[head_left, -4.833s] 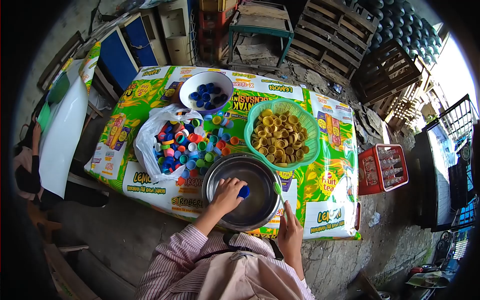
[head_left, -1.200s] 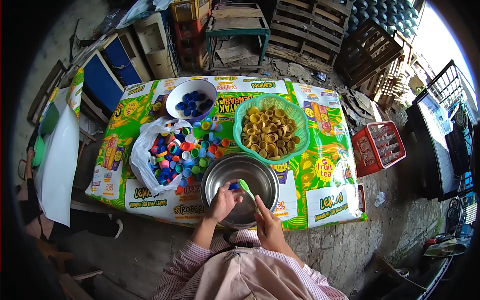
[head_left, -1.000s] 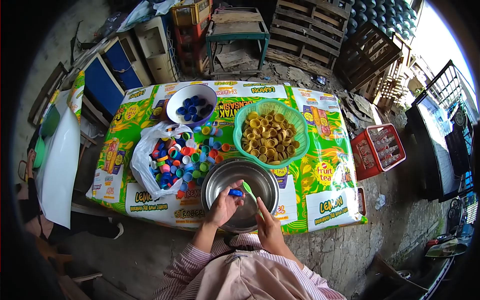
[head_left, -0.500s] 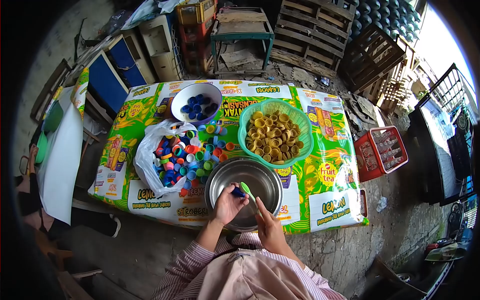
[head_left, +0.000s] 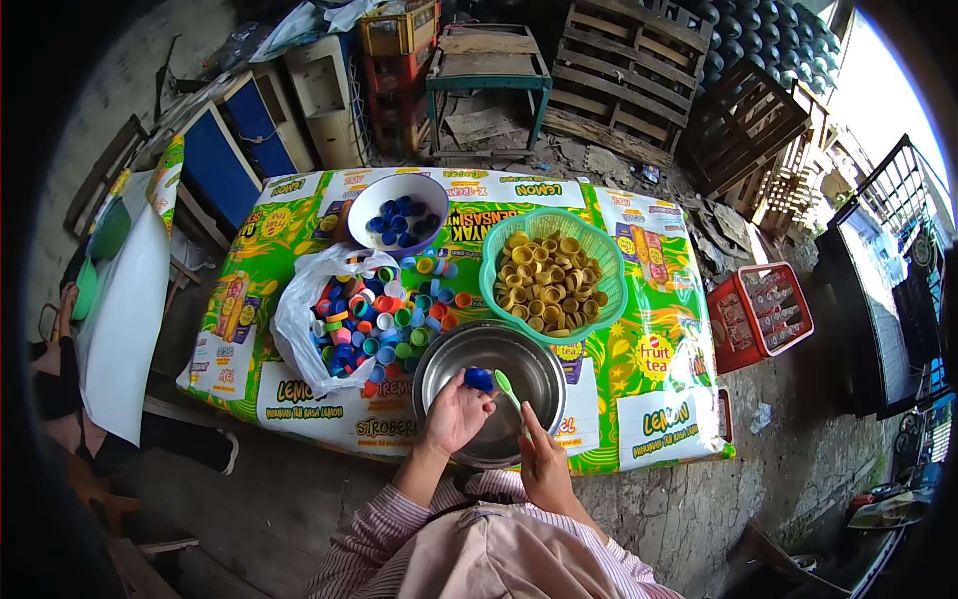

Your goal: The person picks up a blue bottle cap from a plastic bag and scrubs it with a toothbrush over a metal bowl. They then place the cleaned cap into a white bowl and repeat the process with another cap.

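Note:
My left hand (head_left: 459,417) pinches a dark blue bottle cap (head_left: 479,379) above the steel basin (head_left: 433,361). My right hand (head_left: 544,461) grips a slim light-green tool that looks like a toothbrush (head_left: 506,385); its green end points up beside the cap, apart from it. Left of the basin, a clear plastic bag (head_left: 291,334) spills bottle caps (head_left: 384,321) of many colours onto the table cover. Behind it stands a white bowl (head_left: 431,190) with several dark blue caps inside. A mint-green plastic basket (head_left: 615,268) full of yellowish caps is right behind the basin.
A printed green-and-yellow cover (head_left: 664,339) lies over the table. To the right, a red crate (head_left: 736,309) with bottles stands on the floor. Wooden pallets (head_left: 629,75) and a small teal-legged table (head_left: 489,65) are at the back. Another person's hand (head_left: 68,299) shows at the far left.
My left hand has turned the blue cap so more of it shows. The green tool has moved slightly right, away from the cap. The whole view has shifted a little.

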Available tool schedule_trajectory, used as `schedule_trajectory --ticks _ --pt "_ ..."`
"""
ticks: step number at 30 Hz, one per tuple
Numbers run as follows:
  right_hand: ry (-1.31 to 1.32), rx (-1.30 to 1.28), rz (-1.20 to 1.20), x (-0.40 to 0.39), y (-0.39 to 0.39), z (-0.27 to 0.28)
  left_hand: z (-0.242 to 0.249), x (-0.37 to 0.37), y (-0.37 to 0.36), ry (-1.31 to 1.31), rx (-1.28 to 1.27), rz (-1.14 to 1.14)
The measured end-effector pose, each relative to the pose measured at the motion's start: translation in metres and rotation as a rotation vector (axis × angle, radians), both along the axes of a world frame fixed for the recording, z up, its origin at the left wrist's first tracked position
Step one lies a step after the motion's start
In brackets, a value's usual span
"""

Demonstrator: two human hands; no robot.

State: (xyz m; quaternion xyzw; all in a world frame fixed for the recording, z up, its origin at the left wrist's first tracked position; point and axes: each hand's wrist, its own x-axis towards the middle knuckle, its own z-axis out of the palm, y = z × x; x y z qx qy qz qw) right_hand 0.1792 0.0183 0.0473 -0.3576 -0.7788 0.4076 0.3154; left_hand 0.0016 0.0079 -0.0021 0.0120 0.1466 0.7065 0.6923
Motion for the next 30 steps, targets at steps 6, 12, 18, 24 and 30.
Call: schedule_trajectory --ticks 6,12,18,24,30 --pt "-0.023 -0.063 -0.032 0.002 0.002 -0.006 -0.012 0.001 -0.002 0.058 0.018 0.047" --pt "-0.019 -0.108 -0.050 -0.001 0.000 -0.004 -0.015 0.003 -0.004 0.155 0.071 0.130" --pt "0.001 -0.045 -0.044 -0.003 -0.004 -0.003 -0.014 0.001 -0.005 0.080 -0.011 0.125" --pt "-0.035 -0.035 -0.070 -0.002 -0.006 0.003 -0.021 -0.002 -0.004 -0.112 0.034 0.033" --pt "-0.027 -0.062 -0.035 -0.002 -0.007 -0.003 0.015 0.006 -0.004 0.011 0.015 0.004"
